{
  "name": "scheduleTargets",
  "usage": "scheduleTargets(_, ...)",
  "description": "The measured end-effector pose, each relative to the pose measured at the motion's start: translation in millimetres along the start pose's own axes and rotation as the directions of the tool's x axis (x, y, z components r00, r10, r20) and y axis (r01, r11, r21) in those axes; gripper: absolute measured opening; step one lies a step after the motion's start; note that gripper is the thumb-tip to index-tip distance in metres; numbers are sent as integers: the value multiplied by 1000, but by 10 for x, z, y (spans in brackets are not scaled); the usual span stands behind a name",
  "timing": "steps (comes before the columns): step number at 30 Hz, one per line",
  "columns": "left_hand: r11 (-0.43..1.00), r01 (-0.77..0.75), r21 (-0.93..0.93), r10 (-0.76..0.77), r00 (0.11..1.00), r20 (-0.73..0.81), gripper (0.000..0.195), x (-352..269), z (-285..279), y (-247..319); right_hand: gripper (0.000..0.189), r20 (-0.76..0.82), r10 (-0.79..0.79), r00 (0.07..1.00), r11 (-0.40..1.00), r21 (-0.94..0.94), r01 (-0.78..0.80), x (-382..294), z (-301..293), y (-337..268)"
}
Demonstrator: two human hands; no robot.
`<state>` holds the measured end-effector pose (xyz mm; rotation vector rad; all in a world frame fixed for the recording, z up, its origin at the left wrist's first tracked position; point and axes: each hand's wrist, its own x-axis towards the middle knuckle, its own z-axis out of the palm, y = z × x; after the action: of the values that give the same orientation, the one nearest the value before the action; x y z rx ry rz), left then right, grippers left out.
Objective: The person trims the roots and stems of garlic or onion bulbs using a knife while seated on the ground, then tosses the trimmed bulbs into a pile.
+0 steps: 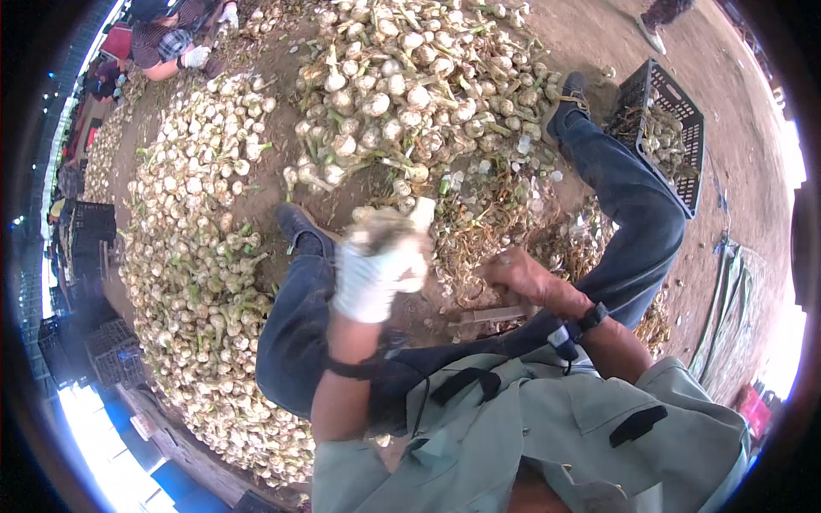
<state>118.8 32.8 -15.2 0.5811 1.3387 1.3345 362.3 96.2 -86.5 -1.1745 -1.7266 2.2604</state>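
Note:
My left hand [383, 263], in a white glove dirty over the fingers, is raised between my knees. It is blurred, and whether a garlic bulb is in it cannot be told. My right hand [518, 274] is bare, with curled fingers low over dry garlic trimmings [478, 247]; what it may grip is hidden. Just below it, a light, bar-like piece [492, 315] lies near the ground. Beyond my feet spreads a heap of garlic bulbs [418, 96] with stems. A longer heap of garlic [199, 276] runs along my left side.
My legs are spread around the trimmings. At the right, a black plastic crate [696, 122] holds garlic or trimmings beside my right foot. A green sheet [728, 308] lies farther right. A co-worker in gloves [157, 48] is at the upper left; another person's foot [653, 35] shows at the top right.

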Motion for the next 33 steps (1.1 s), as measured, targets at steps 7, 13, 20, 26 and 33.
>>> scheduleTargets(7, 383, -900, -207, 252, 317, -914, 68, -261, -2011, 765, 49, -288, 168, 943, 975, -90, -202, 282, 26, -23)
scheduleTargets(13, 930, 273, 244, 17, 634, -773, 56, 1231, -1440, -1045, 37, -272, 239, 932, 959, -81, -270, 634, 90, 129)
scheduleTargets(20, 581, 661, 475, -231, 693, -683, 57, 1882, -1832, -2533, 27, -422, 164, 892, 958, -148, -246, 558, -38, 378)
scheduleTargets(26, 954, 86, 286, -5, 962, -272, 63, 1802, -1340, -2249, 27, -428, 130, 894, 959, -175, -223, 557, -153, 172)
scheduleTargets(33, 902, 318, -292, -311, 948, 74, 47, 1161, -257, -988, 31, -284, -385, 878, 857, -464, 225, 439, -6, -204)
